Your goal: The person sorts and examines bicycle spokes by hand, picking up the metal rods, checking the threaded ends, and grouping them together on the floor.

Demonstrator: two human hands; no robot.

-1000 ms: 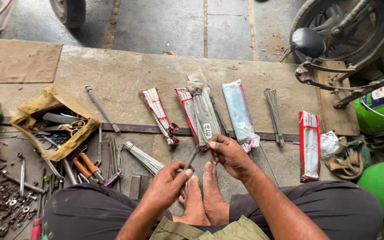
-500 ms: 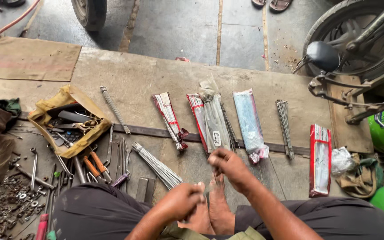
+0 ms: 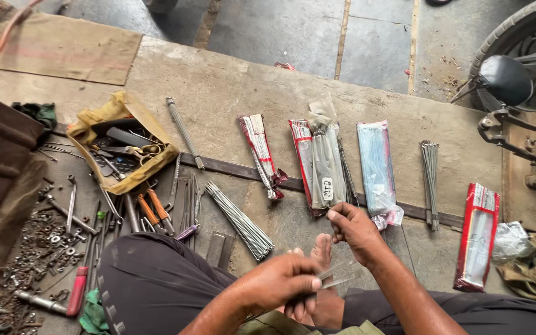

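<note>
Seated on the workshop floor, the left hand point(image 3: 280, 282) has drawn back toward six o'clock, both hands now pinching thin spokes point(image 3: 336, 275) with the right hand point(image 3: 355, 231).

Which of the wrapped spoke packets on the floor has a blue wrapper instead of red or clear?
The blue packet, lying just right of the clear-wrapped bundle. The others show red edging, like the far-right packet.

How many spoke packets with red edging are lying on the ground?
3: one left of centre, one under the clear packet, one at far right.
</note>
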